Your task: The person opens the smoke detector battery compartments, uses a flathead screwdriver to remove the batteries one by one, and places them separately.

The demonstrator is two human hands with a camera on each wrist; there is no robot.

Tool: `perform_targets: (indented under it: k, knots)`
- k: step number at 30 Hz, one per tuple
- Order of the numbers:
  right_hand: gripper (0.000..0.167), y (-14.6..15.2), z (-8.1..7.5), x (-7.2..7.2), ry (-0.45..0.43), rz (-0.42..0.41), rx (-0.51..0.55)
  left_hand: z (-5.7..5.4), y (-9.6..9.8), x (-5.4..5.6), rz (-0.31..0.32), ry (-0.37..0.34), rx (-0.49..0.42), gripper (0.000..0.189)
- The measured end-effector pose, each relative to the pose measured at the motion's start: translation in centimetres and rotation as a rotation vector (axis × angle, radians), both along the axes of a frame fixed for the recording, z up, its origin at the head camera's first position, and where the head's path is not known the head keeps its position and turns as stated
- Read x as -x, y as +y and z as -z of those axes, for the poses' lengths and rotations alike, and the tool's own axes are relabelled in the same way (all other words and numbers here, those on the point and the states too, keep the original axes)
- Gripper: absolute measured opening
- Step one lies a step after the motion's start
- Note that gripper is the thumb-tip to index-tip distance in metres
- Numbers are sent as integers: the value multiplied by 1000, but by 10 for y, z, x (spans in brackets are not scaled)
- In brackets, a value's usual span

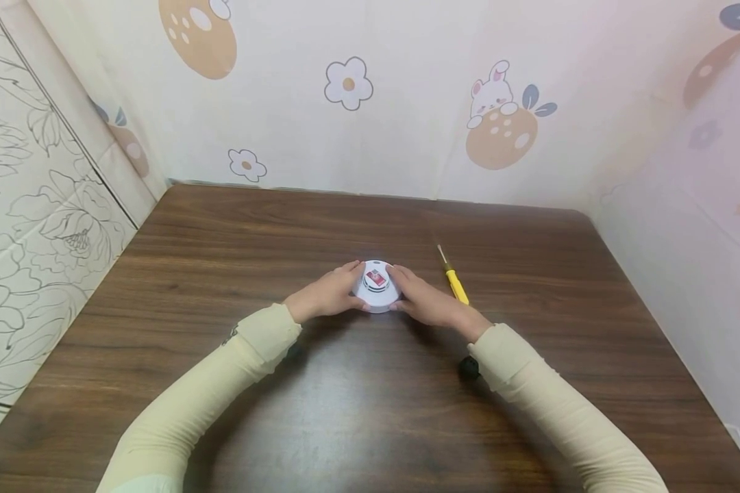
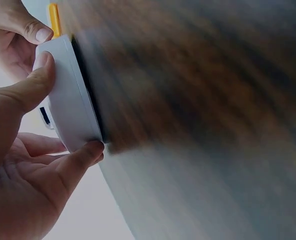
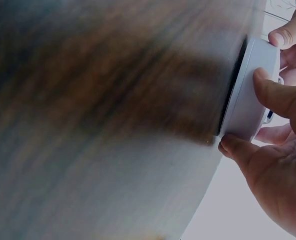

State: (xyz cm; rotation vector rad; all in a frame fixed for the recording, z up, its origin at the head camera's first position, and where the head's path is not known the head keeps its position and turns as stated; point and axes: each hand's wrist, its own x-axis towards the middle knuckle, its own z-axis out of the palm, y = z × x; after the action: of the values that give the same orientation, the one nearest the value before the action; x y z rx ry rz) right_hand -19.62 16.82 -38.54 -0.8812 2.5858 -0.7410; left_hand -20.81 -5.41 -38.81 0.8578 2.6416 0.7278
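Observation:
Between both hands is a round white smoke detector [image 1: 379, 298] with a red and grey label on its raised centre. My left hand [image 1: 328, 293] grips its left side, thumb on the near edge and fingers along the far edge. On the opposite side my right hand [image 1: 430, 300] holds it the same way. In the left wrist view the white housing [image 2: 70, 100] stands close over the table, a dark shadow line along its base. The right wrist view shows the thumb pressing the smoke detector's side wall [image 3: 248, 95], with fingertips at its lower rim.
A yellow-handled screwdriver [image 1: 456, 285] lies on the brown wooden table [image 1: 358, 411], right of the hands, its tip pointing away. A small black object [image 1: 469, 368] sits beside the right sleeve. Patterned cloth [image 1: 407, 137] hangs behind the table's far edge.

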Motion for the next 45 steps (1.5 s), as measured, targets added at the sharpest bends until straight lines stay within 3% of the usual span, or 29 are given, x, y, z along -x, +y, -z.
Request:
perform_targets:
  k: [10,17,28,35,45]
  knots:
    - [76,4,-4,-4,-25,27,23,2,-4,0,3,44,-73,81]
    - [74,9,-7,-4,9,17,83,1,-6,1,23,114,-162,76]
    - [75,13,-13,-2,-12,41,124,-6,-5,-1,-12,69,-218,77]
    - [73,15,-12,-1,-38,55,124,-4,-10,0,28,69,-223,81]
    - [67,16,-14,2,-12,68,206,-4,-16,-2,-11,52,-293,75]
